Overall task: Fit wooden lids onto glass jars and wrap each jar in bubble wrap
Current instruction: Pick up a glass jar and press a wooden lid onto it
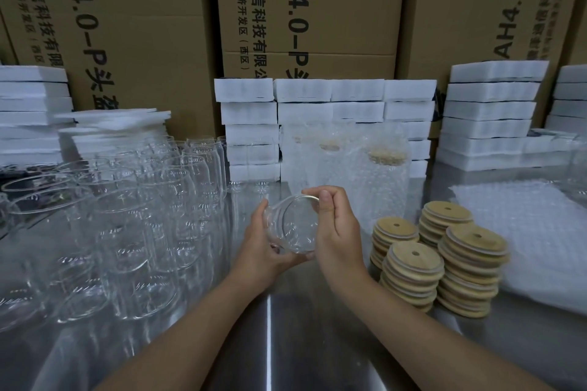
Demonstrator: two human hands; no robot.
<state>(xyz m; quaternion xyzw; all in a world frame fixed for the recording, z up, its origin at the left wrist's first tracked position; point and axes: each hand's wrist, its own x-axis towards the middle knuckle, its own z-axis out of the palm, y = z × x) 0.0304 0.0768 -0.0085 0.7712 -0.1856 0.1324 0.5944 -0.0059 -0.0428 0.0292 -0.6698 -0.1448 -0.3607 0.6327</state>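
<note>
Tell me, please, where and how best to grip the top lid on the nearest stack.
Pinch the top lid by its rim, coming from above: it lies flat on the nearest stack, so only its face and thin edge are free. Other stacks crowd its far and right sides; near-left looks clearest.

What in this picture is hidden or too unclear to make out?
Head view only:
1. The lid on the held jar: only a thin edge shows beside the thumb of the right hand, so its fit is unclear.
2. The wrapped jars behind: the wrapping blurs them, count unclear.
3. The empty jars at left: overlapping clear glass, cut by the left edge, uncountable.
</note>
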